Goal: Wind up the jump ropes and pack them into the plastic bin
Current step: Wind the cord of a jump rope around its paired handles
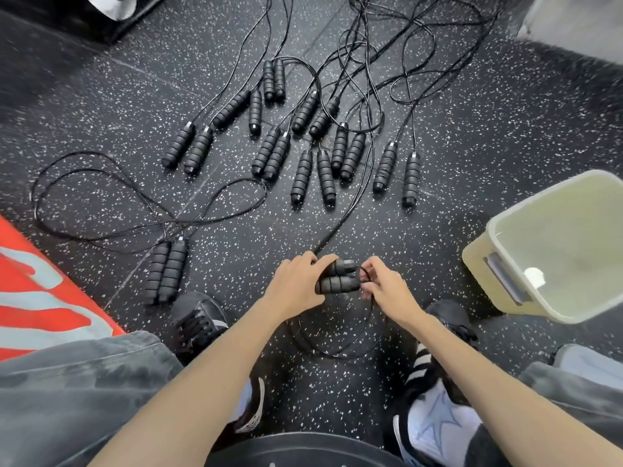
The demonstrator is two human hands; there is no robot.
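Fingers (312, 264) of the left hand (296, 284) curl round two ribbed foam handles (338, 278) low above the speckled rubber floor (455, 129), while the right hand (384, 284) pinches their thin glossy cord (362, 326) beside the open translucent plastic bin (499, 264).

Roughly twenty black foam jump-rope handles (305, 176) show, two held together; one plastic bin (499, 264); two hands; two black shoes (197, 318).

Black floor (438, 106) flecked with white speckles; black jump ropes (303, 143) with ribbed black handles; pale cream, translucent plastic bin (499, 264); red mat (40, 298) bearing pale grey markings; black shoes (199, 318) with white stripes; grey trousers (67, 382).
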